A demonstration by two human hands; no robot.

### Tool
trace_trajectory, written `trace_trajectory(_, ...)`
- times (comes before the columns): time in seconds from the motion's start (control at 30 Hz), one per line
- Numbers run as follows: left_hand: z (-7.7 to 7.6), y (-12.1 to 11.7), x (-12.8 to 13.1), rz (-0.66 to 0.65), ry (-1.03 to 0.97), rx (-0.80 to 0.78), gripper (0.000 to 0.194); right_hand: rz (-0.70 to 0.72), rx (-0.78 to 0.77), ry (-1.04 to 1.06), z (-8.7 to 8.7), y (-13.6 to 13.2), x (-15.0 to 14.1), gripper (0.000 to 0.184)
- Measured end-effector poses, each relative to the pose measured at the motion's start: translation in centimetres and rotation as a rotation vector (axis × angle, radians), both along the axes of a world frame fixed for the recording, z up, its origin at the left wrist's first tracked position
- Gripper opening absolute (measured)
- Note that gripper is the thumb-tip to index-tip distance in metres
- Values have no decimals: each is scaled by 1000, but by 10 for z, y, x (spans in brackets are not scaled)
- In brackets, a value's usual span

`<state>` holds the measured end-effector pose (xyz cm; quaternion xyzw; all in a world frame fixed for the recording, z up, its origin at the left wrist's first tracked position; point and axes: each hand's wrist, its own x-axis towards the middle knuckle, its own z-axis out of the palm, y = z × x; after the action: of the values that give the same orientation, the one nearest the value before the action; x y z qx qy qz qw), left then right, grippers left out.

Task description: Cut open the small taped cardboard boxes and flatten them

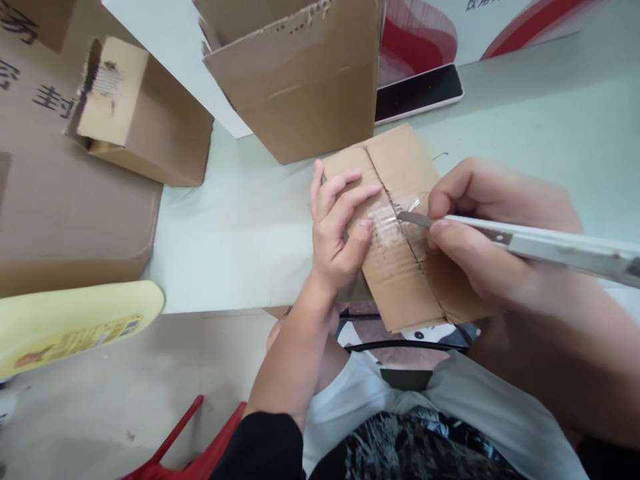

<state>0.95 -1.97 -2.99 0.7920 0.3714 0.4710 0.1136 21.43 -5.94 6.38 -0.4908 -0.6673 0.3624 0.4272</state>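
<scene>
A small flat-lying cardboard box (395,287) is on the near edge of the table, with a seam running across its top. Clear tape (384,230) crosses the middle of that seam. My left hand (334,230) lies on the box's left side, fingers spread and thumb close to the tape. In my right hand (500,267) is a utility knife (560,247), pinched near the blade end. Its blade tip touches or nearly touches the seam at the tape; the exact contact is unclear. The far end of the handle runs out of view on the right.
An upright open carton (310,87) stands just behind the box, with a phone (420,93) to its right. Another small box (150,113) and a large carton (75,220) are at left. A yellow bottle (80,320) and a red stool (200,447) appear lower left.
</scene>
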Motion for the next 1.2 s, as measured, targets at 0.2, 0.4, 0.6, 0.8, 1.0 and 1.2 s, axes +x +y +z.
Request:
trace_trajectory(0.2, 0, 0, 0, 14, 19, 22, 46, 17, 66, -19, -4, 3, 3, 10)
trace_trajectory(0.4, 0, 0, -1, 16, 29, 17, 46, 11, 54, -16, -3, 2, 3, 10)
trace_trajectory(0.6, 1, 0, -1, -4, 14, 14, 44, -9, 17, -12, -2, -1, 1, 8)
trace_trajectory(0.8, 1, -1, 1, 10, -22, 23, 44, -5, 37, 26, -6, 0, 1, 7)
trace_trajectory(1.0, 2, -2, -1, 12, 29, -3, 49, 4, 31, 47, -9, 1, 3, 7)
trace_trajectory(1.2, 2, -2, -1, 13, 32, -13, 49, 0, -46, 110, -4, -1, 3, 9)
